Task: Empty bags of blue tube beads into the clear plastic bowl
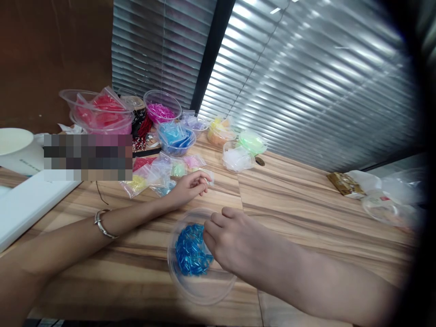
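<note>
The right hand (225,236) curls over a clear bowl (200,290) of blue beads (191,252) on the surface (293,209), apparently at a picking step, the left hand (190,188) loosely bent beyond it; I cannot tell if either pinches anything, but such small pieces call for light fingertips.

- Wore a slim, silver-coloured bangle (100,224) around the left forearm (136,219).
- Gleamed along a rounded metal band; finer ornament was too small to tell.
- Narrowed, along a bare right forearm (316,278), towards an uncovered right hand (229,240).
- Ended, opposite, in an equally uncovered left hand (187,188).
</note>
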The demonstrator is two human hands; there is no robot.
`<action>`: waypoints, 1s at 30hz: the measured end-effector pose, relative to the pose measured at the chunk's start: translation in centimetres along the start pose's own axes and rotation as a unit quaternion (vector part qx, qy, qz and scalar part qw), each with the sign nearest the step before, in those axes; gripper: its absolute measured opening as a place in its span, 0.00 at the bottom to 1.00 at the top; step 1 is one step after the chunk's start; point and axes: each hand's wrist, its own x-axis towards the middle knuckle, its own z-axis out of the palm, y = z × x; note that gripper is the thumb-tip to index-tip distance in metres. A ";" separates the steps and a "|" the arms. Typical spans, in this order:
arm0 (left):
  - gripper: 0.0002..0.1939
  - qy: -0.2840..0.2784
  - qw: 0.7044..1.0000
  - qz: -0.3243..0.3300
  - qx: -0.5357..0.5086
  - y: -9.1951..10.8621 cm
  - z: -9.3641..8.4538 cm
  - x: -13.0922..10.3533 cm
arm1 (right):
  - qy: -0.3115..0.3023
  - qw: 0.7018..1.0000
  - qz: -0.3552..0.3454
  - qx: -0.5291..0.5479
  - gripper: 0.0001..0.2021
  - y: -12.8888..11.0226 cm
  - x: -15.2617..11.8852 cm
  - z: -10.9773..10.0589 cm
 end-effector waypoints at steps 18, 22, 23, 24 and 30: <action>0.08 -0.023 1.000 0.014 -0.005 -1.1 -0.3 0.1 | -0.036 0.991 0.002 0.126 0.06 2.6 -0.4 0.8; 0.08 -0.032 0.999 0.023 -0.005 -1.5 -0.3 0.2 | 0.001 0.985 0.032 0.170 0.19 4.4 -0.6 1.6; 0.08 -0.029 0.999 0.025 -0.004 -1.6 -0.3 0.2 | 0.021 0.984 0.046 0.173 0.20 5.1 -0.7 1.9; 0.08 -0.027 0.999 0.024 -0.002 -1.7 -0.4 0.3 | 0.043 0.981 0.064 0.175 0.21 6.0 -0.8 2.3; 0.07 -0.009 1.000 -0.012 0.016 -2.0 -0.4 0.6 | 0.166 0.933 0.290 0.134 0.23 13.0 -2.3 7.5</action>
